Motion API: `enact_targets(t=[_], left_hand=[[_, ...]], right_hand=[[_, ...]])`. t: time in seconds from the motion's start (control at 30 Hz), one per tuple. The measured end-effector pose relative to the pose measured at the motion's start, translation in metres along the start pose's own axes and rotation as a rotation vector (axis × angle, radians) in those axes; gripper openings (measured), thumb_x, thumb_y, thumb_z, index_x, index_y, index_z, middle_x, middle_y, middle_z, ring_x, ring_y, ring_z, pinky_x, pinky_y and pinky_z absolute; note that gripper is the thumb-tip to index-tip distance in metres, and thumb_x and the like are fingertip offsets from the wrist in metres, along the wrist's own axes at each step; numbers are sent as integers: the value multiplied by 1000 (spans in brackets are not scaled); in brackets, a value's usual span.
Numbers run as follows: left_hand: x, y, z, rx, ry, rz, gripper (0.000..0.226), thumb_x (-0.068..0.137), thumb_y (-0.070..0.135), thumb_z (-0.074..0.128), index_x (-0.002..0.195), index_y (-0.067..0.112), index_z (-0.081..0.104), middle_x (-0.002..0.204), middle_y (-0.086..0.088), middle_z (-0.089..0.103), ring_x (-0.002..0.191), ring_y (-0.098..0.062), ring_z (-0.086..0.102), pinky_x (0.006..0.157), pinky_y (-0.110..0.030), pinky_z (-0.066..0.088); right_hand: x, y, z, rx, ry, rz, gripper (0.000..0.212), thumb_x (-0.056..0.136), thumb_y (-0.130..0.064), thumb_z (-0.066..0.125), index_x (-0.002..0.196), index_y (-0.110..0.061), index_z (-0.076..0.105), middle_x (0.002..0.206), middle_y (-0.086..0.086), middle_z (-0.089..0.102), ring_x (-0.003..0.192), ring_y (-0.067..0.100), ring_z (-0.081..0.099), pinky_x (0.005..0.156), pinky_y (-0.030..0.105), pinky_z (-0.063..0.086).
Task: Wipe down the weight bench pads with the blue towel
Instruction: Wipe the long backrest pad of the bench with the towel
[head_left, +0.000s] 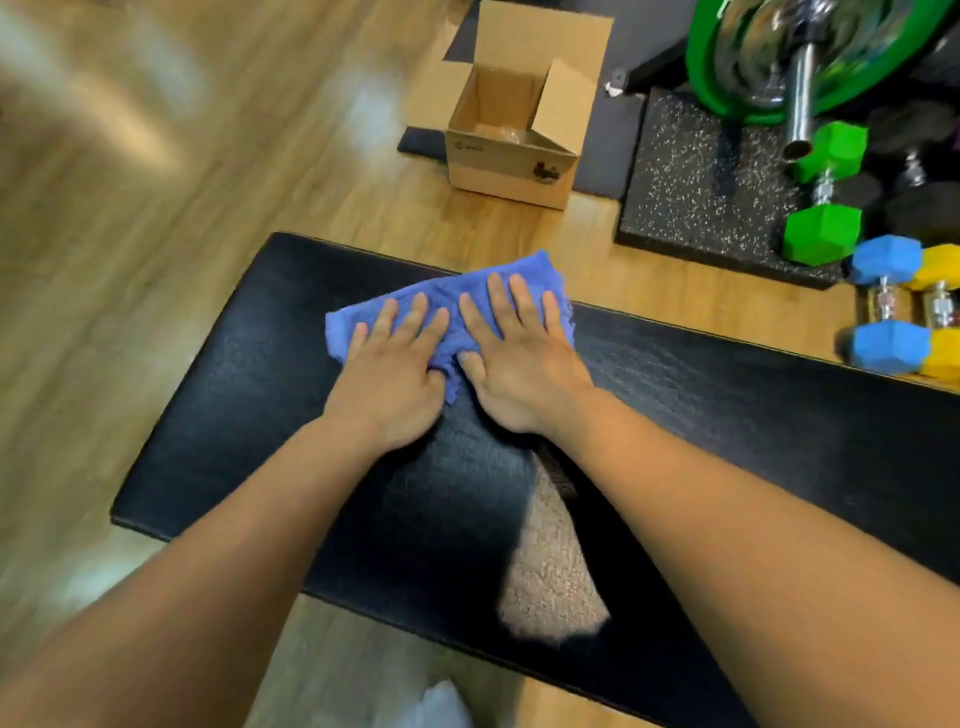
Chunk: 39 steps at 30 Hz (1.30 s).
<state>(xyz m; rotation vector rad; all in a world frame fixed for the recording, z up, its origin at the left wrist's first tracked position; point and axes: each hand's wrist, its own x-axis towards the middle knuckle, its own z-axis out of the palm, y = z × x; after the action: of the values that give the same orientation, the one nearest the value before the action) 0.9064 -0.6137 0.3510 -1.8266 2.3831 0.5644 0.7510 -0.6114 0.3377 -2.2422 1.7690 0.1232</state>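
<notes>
The blue towel (457, 291) lies bunched on the far side of the black bench pad (249, 395). My left hand (389, 374) presses flat on the towel's left part, fingers spread. My right hand (519, 364) presses flat on its right part, thumb beside the left hand's thumb. Neither hand grips the cloth; both palms rest on it. A gap in the bench (550, 561) shows beige carpet between the two pad sections, between my forearms.
An open cardboard box (514, 130) stands on the wood floor beyond the bench. At right, a speckled rubber mat (691, 192) carries green dumbbells (826, 197); blue dumbbells (883, 301) and yellow dumbbells (943, 312) lie close to the bench's far edge. A green weight plate on a bar (800, 57) is at top right.
</notes>
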Motion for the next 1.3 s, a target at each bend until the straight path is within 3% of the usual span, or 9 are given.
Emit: enact_targets(t=[0.23,0.57,0.77,0.9,0.97,1.07,1.23,1.3], left_hand=[[-3,100,30,46,-29,-26,64,97,32,31,152,24,-2,159,0,-14,145,-24,-17,115,-48,-9],[-11,339,94,55,-50,198,65,96,31,27,151,22,-8,159,2,-18,143,-24,-23,114,-48,-14],[-17,449,128,146,-58,358,78,77,43,3,152,22,-2,160,1,-12,145,-27,-17,114,-50,-12],[-43,469,140,125,-63,443,75,80,44,3,151,21,-1,160,1,-9,145,-26,-15,114,-46,-14],[-84,455,149,85,-46,499,69,87,41,14,151,19,3,159,1,-3,146,-26,-8,117,-48,-5],[-143,431,163,87,-29,571,66,90,34,31,151,19,12,160,-1,9,147,-28,6,114,-50,7],[-141,432,164,121,-20,589,68,85,34,36,149,18,22,158,-2,18,144,-30,14,112,-50,9],[-140,436,161,97,-49,558,66,85,35,33,149,18,26,157,-1,19,145,-29,13,114,-49,7]], right_hand=[[-67,77,1,75,34,-11,57,101,-40,21,152,-22,1,160,0,-9,146,18,-13,116,40,-12],[-222,270,-4,97,65,198,58,101,-35,24,151,-21,-1,160,-2,-10,146,16,-13,115,38,-12],[-306,354,7,160,113,356,58,101,-34,26,151,-20,0,160,-2,-9,146,16,-11,117,39,-9],[-339,357,22,270,185,410,58,99,-28,31,151,-15,10,160,5,0,147,21,-4,119,45,-2],[-363,339,29,281,229,401,62,89,-27,29,148,-11,25,159,10,13,146,26,9,118,49,8],[-413,304,47,274,178,371,65,81,-27,31,144,-11,36,156,10,26,145,27,18,114,47,14],[-425,307,47,205,159,359,62,79,-27,31,137,-11,48,149,9,39,138,25,34,111,46,28],[-414,311,36,191,174,366,69,78,-32,21,142,-11,41,154,8,29,142,24,25,114,46,27]])
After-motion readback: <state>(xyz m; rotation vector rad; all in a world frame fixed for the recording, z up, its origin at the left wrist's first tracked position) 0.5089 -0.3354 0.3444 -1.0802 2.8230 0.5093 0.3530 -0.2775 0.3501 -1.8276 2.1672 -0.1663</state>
